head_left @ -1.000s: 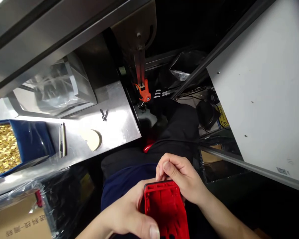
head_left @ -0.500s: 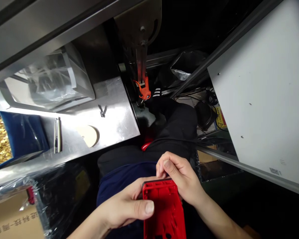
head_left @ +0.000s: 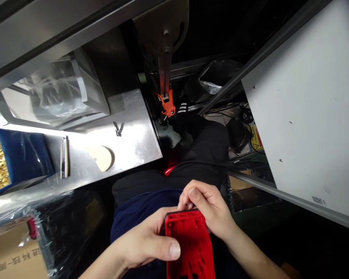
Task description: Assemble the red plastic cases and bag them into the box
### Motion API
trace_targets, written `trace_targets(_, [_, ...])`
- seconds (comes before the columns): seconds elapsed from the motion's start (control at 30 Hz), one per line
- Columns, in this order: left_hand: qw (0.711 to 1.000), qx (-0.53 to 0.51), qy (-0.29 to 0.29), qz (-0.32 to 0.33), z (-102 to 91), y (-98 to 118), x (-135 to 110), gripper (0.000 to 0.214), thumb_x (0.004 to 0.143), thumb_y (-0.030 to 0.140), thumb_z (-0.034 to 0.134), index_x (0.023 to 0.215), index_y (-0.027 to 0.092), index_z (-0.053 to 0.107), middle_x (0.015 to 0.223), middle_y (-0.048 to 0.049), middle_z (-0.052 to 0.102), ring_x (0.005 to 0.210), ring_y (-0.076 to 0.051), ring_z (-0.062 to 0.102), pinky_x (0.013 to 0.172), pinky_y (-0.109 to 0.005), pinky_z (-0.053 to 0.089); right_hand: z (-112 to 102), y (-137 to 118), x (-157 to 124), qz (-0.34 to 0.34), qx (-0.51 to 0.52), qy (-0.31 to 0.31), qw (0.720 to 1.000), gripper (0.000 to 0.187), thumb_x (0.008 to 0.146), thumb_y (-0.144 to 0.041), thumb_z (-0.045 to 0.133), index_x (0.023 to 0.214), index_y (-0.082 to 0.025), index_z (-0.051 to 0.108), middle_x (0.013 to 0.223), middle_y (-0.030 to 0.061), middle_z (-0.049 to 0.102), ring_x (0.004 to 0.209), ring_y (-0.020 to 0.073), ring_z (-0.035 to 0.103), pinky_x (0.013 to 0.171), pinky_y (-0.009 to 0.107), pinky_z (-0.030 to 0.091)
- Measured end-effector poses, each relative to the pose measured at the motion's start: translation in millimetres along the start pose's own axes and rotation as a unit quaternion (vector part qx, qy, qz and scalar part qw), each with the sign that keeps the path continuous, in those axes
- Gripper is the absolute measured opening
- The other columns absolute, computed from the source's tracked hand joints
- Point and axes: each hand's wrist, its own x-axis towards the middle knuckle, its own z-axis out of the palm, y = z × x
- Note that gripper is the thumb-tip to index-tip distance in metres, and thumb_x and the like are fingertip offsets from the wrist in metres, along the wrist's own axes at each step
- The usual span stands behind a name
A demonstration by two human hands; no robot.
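A red plastic housing (head_left: pixel 192 248), open side up, sits low in the head view with its far end black-edged. Its inside shows ribs, posts and small holes; the near end runs out of view. My left hand (head_left: pixel 151 242) grips its left wall, with the thumb over the rim and the fingers beneath. At the far right corner, my right hand (head_left: pixel 208 207) has its fingers curled and closed against the black edge. Whether those fingers pinch something small, I cannot make out.
The steel bench (head_left: pixel 133 143) at left holds small nippers (head_left: pixel 118 130), a cream disc (head_left: pixel 103 158), a tweezers-like tool (head_left: pixel 64 157) and a blue bin (head_left: pixel 26 155) of brass-coloured parts. An orange tool (head_left: pixel 168 104) hangs ahead. A white panel (head_left: pixel 308 108) stands right, a cardboard box (head_left: pixel 13 252) lower left.
My right hand's fingers have shifted slightly left along the housing's far edge. My left hand keeps its grip. The whole view has moved a little.
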Motion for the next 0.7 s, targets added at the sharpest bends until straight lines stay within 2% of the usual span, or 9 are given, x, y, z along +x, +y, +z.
trace_targets(0.07, [1.0, -0.005, 0.002, -0.001, -0.2, -0.3, -0.1, 0.077, 0.068, 0.053, 0.089, 0.128, 0.01, 0.067, 0.107, -0.0146, 0.074, 0.095, -0.025, 0.07, 0.09, -0.034, 0.053, 0.2, 0.5, -0.6, -0.004, -0.007, 0.01, 1.0, 0.04, 0.105, -0.045, 0.052, 0.078, -0.019, 0.065, 0.074, 0.0023, 0.069, 0.065, 0.0137, 0.06, 0.064, 0.026, 0.047])
trace_targets(0.17, [1.0, -0.017, 0.0, 0.003, 1.6, 1.1, 0.6, 0.075, 0.071, 0.05, 0.089, 0.13, 0.01, 0.065, 0.109, -0.0144, 0.073, 0.097, -0.025, 0.069, 0.091, -0.034, 0.052, 0.3, 0.8, -1.7, -0.014, -0.048, 0.058, 0.997, 0.038, 0.105, -0.044, 0.053, 0.078, -0.02, 0.062, 0.067, -0.0013, 0.06, 0.061, 0.0119, 0.055, 0.059, 0.024, 0.044])
trace_targets(0.23, [1.0, -0.025, 0.001, 0.01, 2.6, 1.3, 1.4, 0.073, 0.072, 0.048, 0.088, 0.13, 0.01, 0.065, 0.109, -0.0138, 0.072, 0.097, -0.024, 0.067, 0.09, -0.033, 0.051, 0.5, 1.0, -2.2, -0.027, -0.071, 0.08, 0.994, 0.036, 0.105, -0.044, 0.053, 0.08, -0.02, 0.063, 0.069, -0.0013, 0.06, 0.063, 0.0122, 0.056, 0.06, 0.024, 0.044])
trace_targets(0.4, [0.999, -0.042, 0.006, 0.016, -0.1, -3.8, 1.4, 0.069, 0.072, 0.046, 0.089, 0.127, 0.009, 0.068, 0.104, -0.0115, 0.072, 0.09, -0.019, 0.066, 0.086, -0.029, 0.051, 1.4, 3.9, -4.9, -0.018, -0.02, 0.042, 0.999, 0.034, 0.106, -0.043, 0.051, 0.09, -0.02, 0.07, 0.077, 0.003, 0.074, 0.07, 0.0164, 0.07, 0.068, 0.027, 0.054])
trace_targets(0.5, [0.998, -0.054, 0.01, 0.017, -1.1, -5.3, 0.9, 0.069, 0.074, 0.043, 0.089, 0.131, 0.012, 0.066, 0.106, -0.0114, 0.073, 0.094, -0.021, 0.067, 0.089, -0.03, 0.051, 1.9, 7.1, -7.2, -0.038, -0.073, 0.102, 0.991, 0.031, 0.105, -0.042, 0.055, 0.089, -0.021, 0.071, 0.069, 0.0002, 0.069, 0.062, 0.0146, 0.066, 0.064, 0.026, 0.052])
trace_targets(0.6, [0.998, -0.057, 0.006, 0.021, -0.7, -4.1, 1.2, 0.07, 0.075, 0.041, 0.088, 0.135, 0.013, 0.064, 0.11, -0.0138, 0.074, 0.102, -0.026, 0.069, 0.094, -0.035, 0.052, 2.3, 8.9, -7.9, -0.067, -0.144, 0.166, 0.973, 0.03, 0.104, -0.04, 0.055, 0.087, -0.022, 0.072, 0.069, -0.0002, 0.064, 0.059, 0.0133, 0.059, 0.059, 0.026, 0.047])
trace_targets(0.7, [0.998, -0.057, 0.004, 0.02, -1.0, -3.4, 2.2, 0.069, 0.077, 0.041, 0.086, 0.135, 0.012, 0.064, 0.113, -0.0162, 0.074, 0.101, -0.028, 0.071, 0.094, -0.037, 0.054, 2.9, 8.9, -7.0, -0.071, -0.131, 0.156, 0.976, 0.029, 0.105, -0.039, 0.053, 0.092, -0.023, 0.073, 0.076, 0.0017, 0.07, 0.07, 0.0167, 0.067, 0.068, 0.028, 0.052])
